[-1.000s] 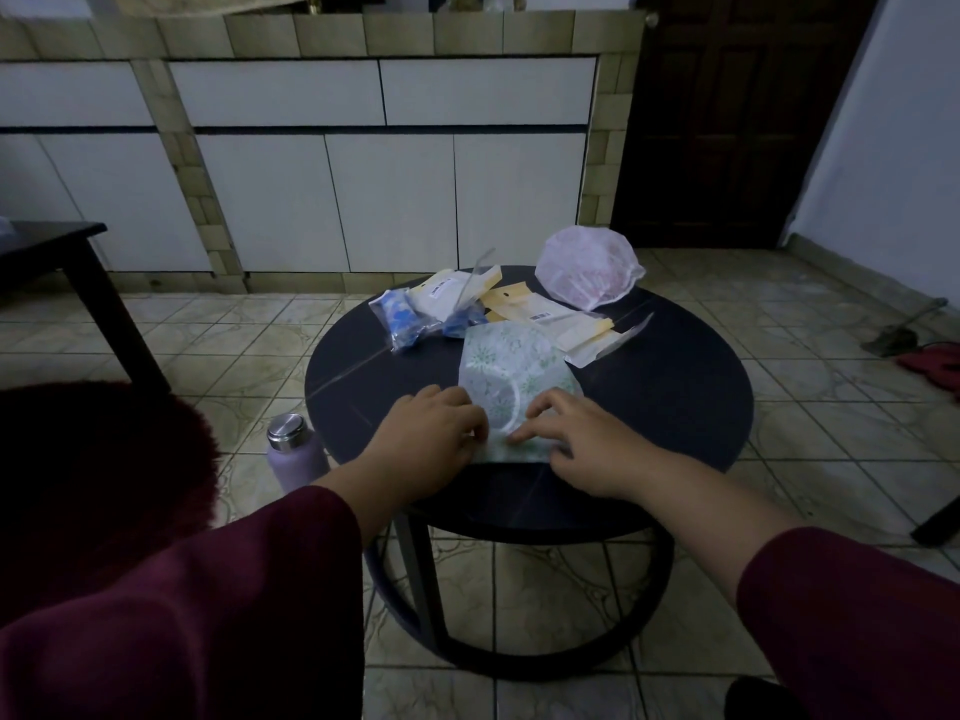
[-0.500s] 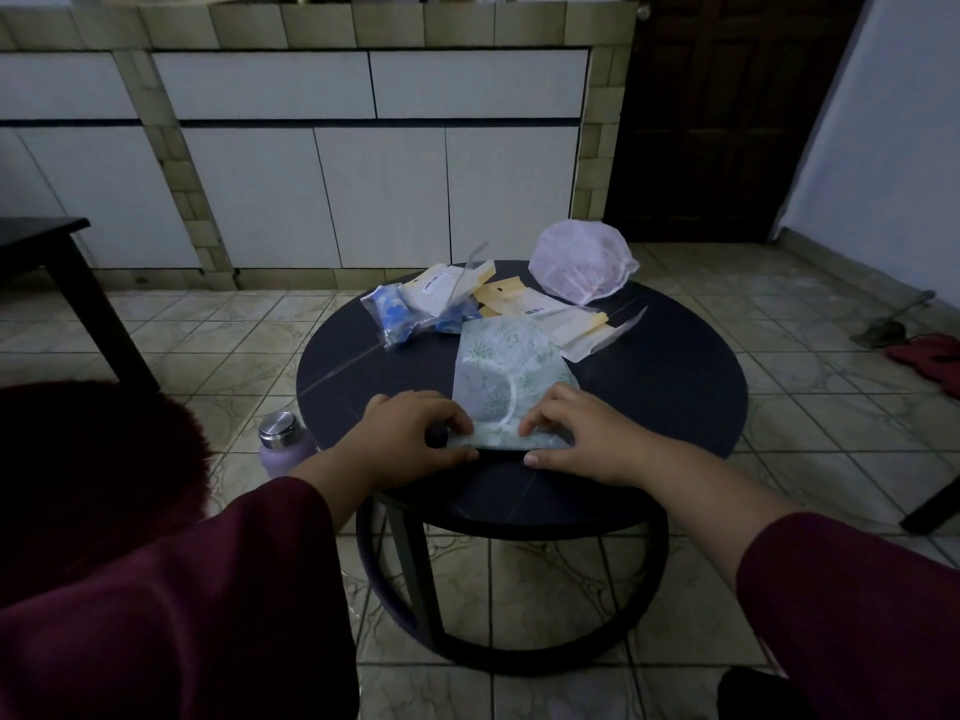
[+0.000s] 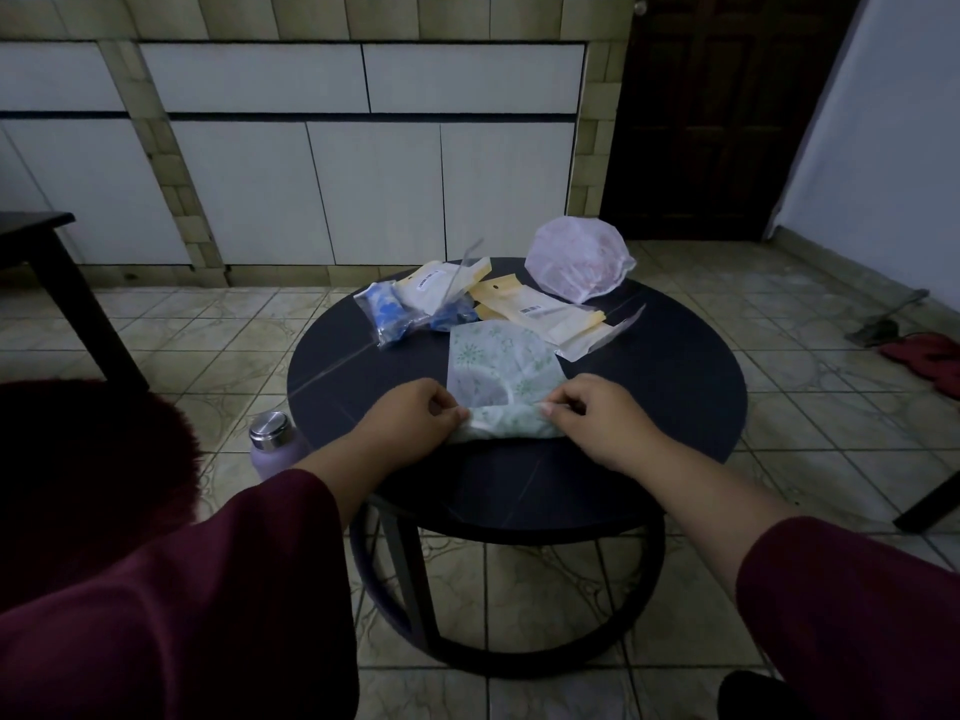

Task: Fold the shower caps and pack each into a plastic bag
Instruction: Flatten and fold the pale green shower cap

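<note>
At the centre of the frame the green cap (image 3: pixel 501 379) lies on the round dark desk (image 3: pixel 675 407), already flattened into a narrow strip. Its near edge is lifted and rolled over. The left hand (image 3: pixel 410 426) pinches the left end of that rolled edge, and the right hand (image 3: pixel 597 420) pinches the right end — both have fingers curled on the cap, neither is free.

The step in hand looks like folding, bringing the near edge up and away over the rest of the cap. The next move calls for carrying both ends forward together so that the fold lies straight, then pressing it flat. The thin film may spring back if let go early.

Above the cap lie empty bags (image 3: pixel 550 322) with yellow headers. A packed blue cap (image 3: pixel 389 314) sits upper left of them, and an unfolded pink cap (image 3: pixel 579 267) waits at the desk's far edge.
</note>
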